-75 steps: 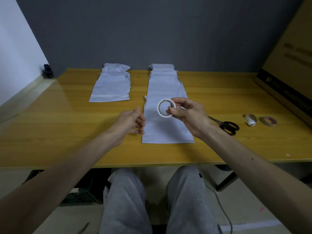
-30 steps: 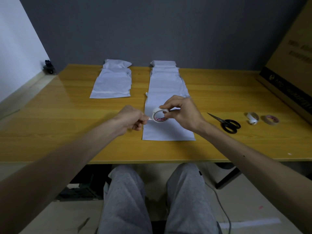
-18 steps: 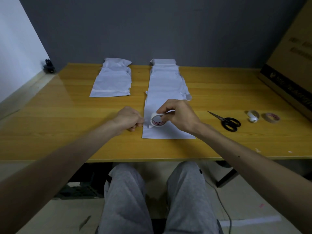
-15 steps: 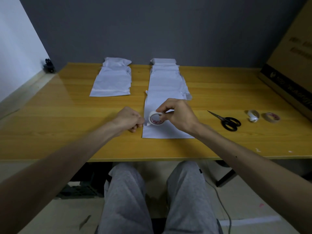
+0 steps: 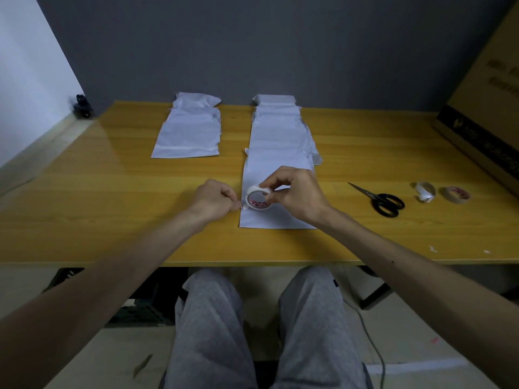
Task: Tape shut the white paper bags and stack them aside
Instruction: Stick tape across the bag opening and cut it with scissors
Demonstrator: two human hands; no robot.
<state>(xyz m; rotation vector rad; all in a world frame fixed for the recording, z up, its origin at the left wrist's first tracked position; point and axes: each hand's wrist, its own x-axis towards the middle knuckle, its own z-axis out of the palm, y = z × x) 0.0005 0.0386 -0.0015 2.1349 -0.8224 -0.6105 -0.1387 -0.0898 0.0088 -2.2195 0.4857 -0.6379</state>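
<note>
A white tape roll (image 5: 257, 198) stands on edge on the nearest white paper bag (image 5: 276, 219), at its left edge. My right hand (image 5: 295, 195) grips the roll from above. My left hand (image 5: 216, 199) is closed just left of it, pinching the tape's free end at the bag's left edge. That bag is the front one of a row of overlapping white bags (image 5: 276, 130) running to the table's back. A separate stack of white bags (image 5: 189, 130) lies to the left of the row.
Black scissors (image 5: 379, 199) lie on the wooden table (image 5: 98, 197) to the right of my hands. Two more tape rolls (image 5: 425, 190) (image 5: 456, 194) sit further right. A large cardboard box (image 5: 488, 102) leans at the far right. A small black object (image 5: 82, 106) sits at the back left corner.
My right hand brought the tape roll down from mid-air onto the front bag's left edge. My left hand closed in beside it and took the tape end.
</note>
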